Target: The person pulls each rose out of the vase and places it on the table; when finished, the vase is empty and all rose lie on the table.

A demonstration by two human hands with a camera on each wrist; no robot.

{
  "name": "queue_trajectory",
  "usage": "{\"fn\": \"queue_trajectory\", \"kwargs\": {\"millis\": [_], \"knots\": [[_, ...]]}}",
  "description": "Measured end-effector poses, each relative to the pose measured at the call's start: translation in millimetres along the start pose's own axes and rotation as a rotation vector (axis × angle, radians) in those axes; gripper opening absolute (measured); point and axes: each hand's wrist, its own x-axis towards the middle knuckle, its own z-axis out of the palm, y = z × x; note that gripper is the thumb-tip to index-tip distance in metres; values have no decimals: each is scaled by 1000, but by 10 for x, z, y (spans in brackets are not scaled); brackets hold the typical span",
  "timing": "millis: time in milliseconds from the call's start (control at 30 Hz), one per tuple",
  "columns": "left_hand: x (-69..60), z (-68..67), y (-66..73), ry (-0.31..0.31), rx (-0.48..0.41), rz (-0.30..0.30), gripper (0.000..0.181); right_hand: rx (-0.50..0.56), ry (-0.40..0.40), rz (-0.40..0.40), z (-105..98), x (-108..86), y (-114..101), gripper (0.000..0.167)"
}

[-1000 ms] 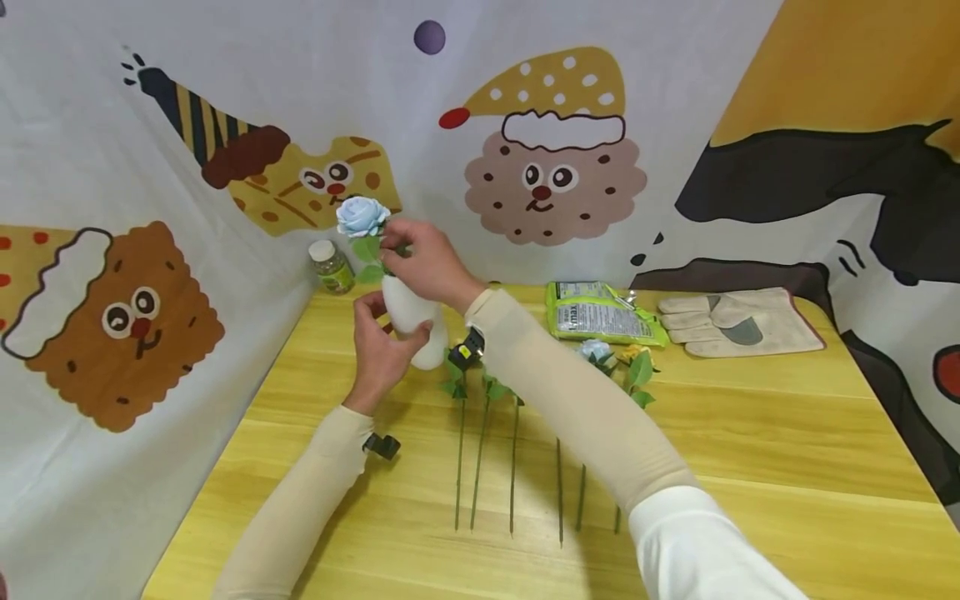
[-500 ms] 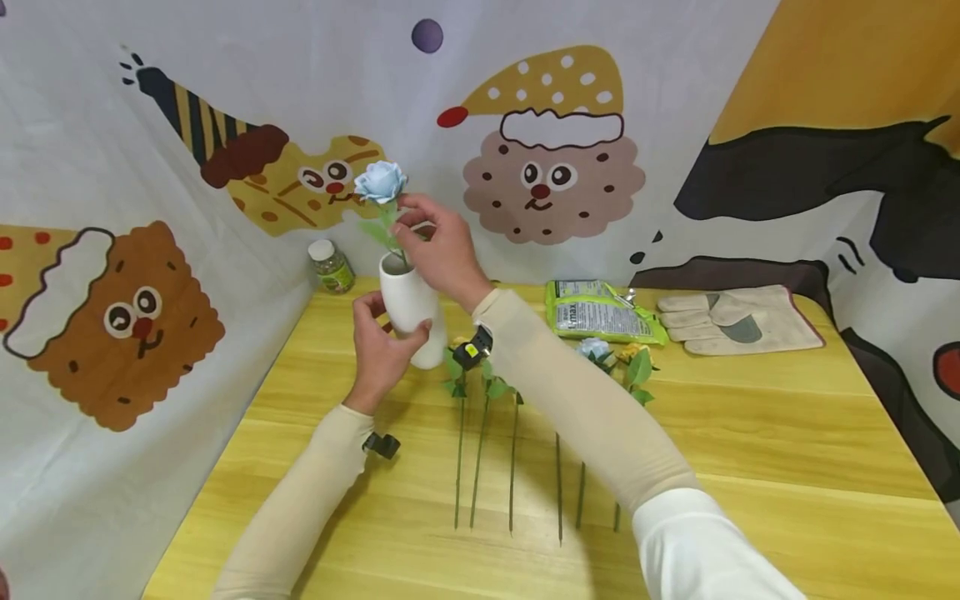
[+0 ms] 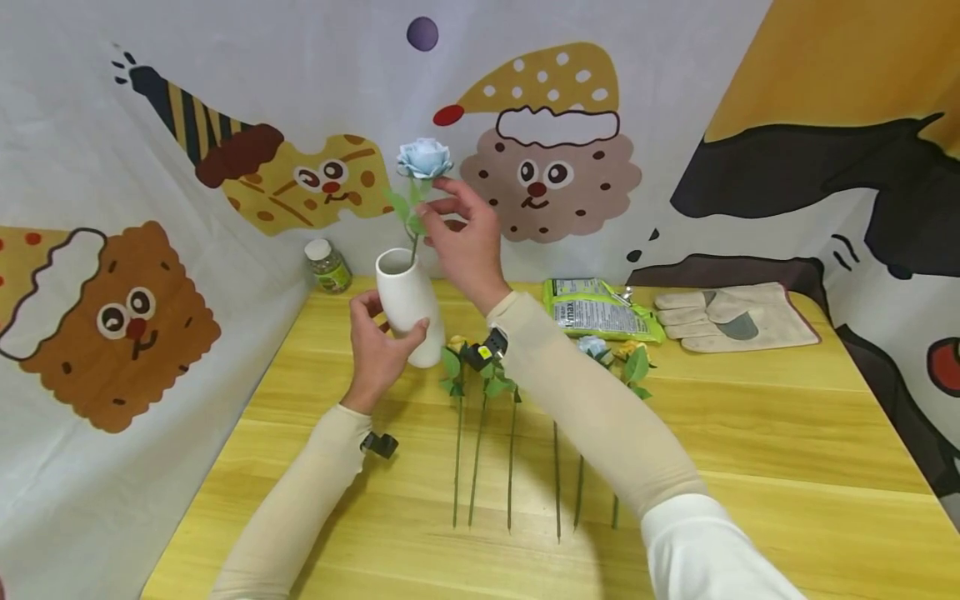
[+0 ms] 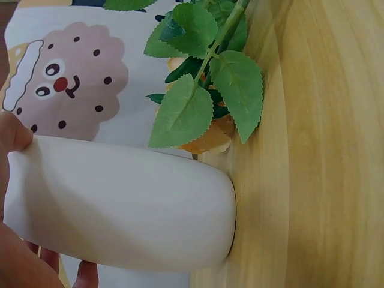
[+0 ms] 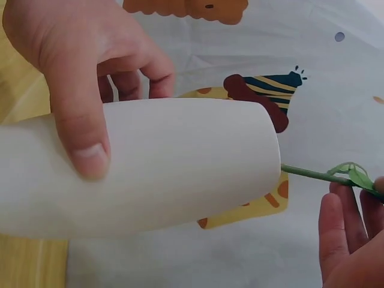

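A white vase point(image 3: 408, 308) stands on the wooden table, its base touching the wood in the left wrist view. My left hand point(image 3: 377, 348) grips it round the middle, thumb on one side and fingers on the other. Above the vase, my right hand point(image 3: 468, 242) pinches the leafy upper stem of a light blue rose point(image 3: 424, 158). In the right wrist view the green stem point(image 5: 309, 173) runs into the vase's mouth; its lower end is hidden inside. The bloom sits just above my right fingertips.
Several more roses lie on the table point(image 3: 405, 517), including a blue rose point(image 3: 592, 347) and a yellow one, partly hidden by my right forearm. A lidded bottle point(image 3: 328, 267) is at the back left. A green packet point(image 3: 600, 310) and a work glove point(image 3: 738, 317) lie at the back right.
My right hand and the blue rose have moved up and to the right, and the rose has become more upright. The vase's mouth has come into view. My left hand has stayed on the vase.
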Motion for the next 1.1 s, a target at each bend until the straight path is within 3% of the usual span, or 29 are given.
{"fn": "queue_trajectory", "kwargs": {"millis": [333,1100], "knots": [[-1,3,17,-13,-1,-16,82,200,145,-23,-151,-14,-114,29],[-11,-13,-10,-24,-12,-5,82,446,512,-105,-729,-137,-153,24]]}}
